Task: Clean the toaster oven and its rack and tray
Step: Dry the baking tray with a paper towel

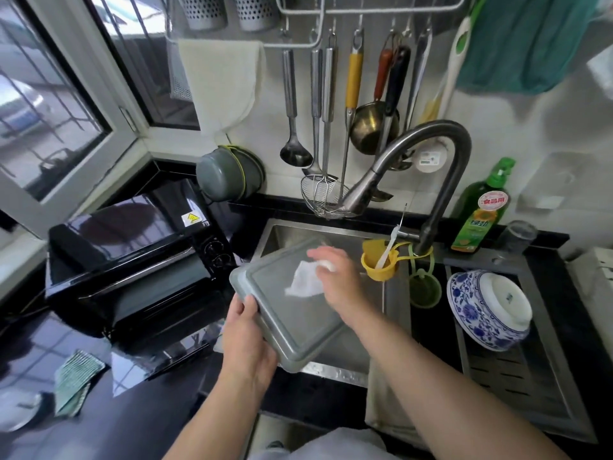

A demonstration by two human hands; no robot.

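Observation:
A grey metal tray is tilted over the sink, its flat underside facing up. My left hand grips the tray's near left edge. My right hand holds a white cloth against the tray's surface near its far side. The black toaster oven stands on the dark counter to the left, its glass door open and hanging down. No rack is visible.
A curved faucet arches over the sink, with a yellow holder hung on it. A blue-and-white bowl lies upturned on the drain rack at right. A green detergent bottle stands behind. A green cloth lies on the counter left.

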